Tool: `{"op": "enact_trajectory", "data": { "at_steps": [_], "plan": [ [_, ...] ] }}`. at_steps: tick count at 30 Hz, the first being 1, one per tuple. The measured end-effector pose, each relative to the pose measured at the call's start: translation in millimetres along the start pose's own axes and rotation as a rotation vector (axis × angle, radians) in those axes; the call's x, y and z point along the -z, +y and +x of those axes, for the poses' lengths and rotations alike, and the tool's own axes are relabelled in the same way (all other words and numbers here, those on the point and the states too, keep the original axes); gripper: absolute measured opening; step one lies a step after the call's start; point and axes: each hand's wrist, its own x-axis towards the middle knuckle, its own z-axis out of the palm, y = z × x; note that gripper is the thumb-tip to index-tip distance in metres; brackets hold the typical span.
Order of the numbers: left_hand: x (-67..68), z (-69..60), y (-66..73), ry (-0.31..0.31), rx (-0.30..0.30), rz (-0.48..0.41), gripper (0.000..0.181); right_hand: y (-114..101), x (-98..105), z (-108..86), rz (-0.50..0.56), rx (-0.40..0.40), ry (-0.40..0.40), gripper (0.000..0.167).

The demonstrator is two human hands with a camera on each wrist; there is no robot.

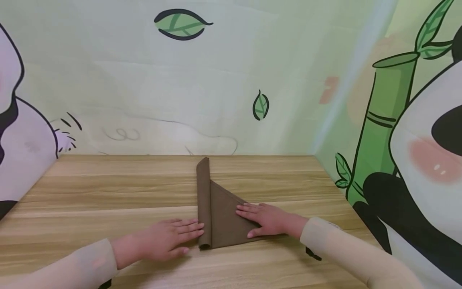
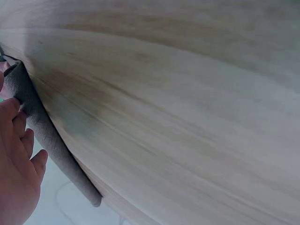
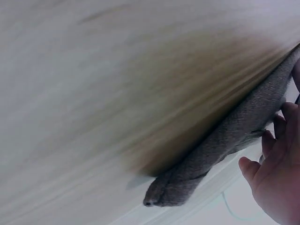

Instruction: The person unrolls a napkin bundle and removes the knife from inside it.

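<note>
A brown cloth (image 1: 225, 218) lies on the wooden table, its left side rolled into a narrow upright-lying tube (image 1: 203, 196) and its right side a flat, tapering triangle. My left hand (image 1: 167, 239) rests palm down beside the tube, straight fingertips touching its near left side. In the left wrist view that hand (image 2: 18, 173) reaches along the rolled edge (image 2: 47, 131). Spread over the right part of the triangle, my right hand (image 1: 268, 220) presses down with extended fingers. The right wrist view shows the cloth's edge (image 3: 211, 145) beside the fingers, and the palm partly cut off.
The wooden table (image 1: 108, 188) spreads around the cloth and ends at a printed backdrop (image 1: 216, 72) with leaves. Side panels with painted pandas and a green bamboo stalk (image 1: 382, 112) border it left and right.
</note>
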Motion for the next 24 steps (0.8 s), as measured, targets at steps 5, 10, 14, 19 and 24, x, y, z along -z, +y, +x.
{"op": "enact_trajectory", "data": {
  "at_steps": [5,10,14,19,24],
  "plan": [
    [-2.9,-2.7,-1.4,0.008,0.001,0.016,0.055,-2,3,-2.0,-0.001,0.004,0.014,0.076],
    [-0.9,2.0,-3.1,0.061,-0.024,0.038,0.053,0,7,0.0,0.021,0.015,0.047,0.079],
    [2.8,8.8,-2.3,0.118,-0.033,0.034,0.053,2,12,2.7,0.053,0.009,0.081,0.084],
    [7.5,20.8,1.4,0.069,-0.023,-0.006,0.055,-2,17,13.6,0.059,0.011,0.095,0.086],
    [10.2,33.7,6.6,0.034,-0.045,-0.035,0.055,-8,16,27.4,0.032,0.033,0.083,0.086]
  ]
}}
